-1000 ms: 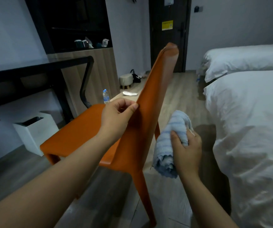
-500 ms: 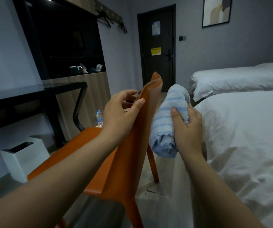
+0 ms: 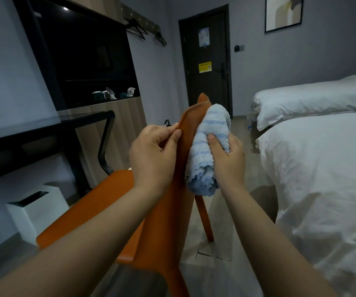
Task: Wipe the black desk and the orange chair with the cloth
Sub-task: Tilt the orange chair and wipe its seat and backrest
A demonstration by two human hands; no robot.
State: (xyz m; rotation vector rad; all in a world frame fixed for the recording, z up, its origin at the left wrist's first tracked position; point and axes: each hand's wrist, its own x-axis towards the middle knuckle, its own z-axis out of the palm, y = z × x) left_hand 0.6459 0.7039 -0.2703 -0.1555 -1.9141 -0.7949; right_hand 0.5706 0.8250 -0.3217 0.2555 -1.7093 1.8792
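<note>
The room is a dim hotel bedroom with a wood-look floor [image 3: 219, 273], a dark door [image 3: 207, 61] at the upper centre and two white beds [image 3: 314, 168] filling the right of the frame. At the centre, your left hand [image 3: 151, 155] pinches the top edge of the orange chair [image 3: 166, 211] between thumb and fingers, while your right hand [image 3: 226, 159] is curled round the rolled blue cloth [image 3: 207, 151] and presses it against the back face of the chair's backrest. The chair looks tilted toward you, so if your left pinch slips off that thin edge, it could likely drop or swing. The cloth is bunched, and a loose end hangs at the bottom; pressing hard could probably unroll it or pull it from your grasp. The nearer bed sits just beside the chair on the right, leaving your right elbow little room. The black desk [image 3: 44, 129] stands at the left of the frame, well apart from your hands, with a white bin [image 3: 37, 213] below it; the chair seat lies between you and the desk.
</note>
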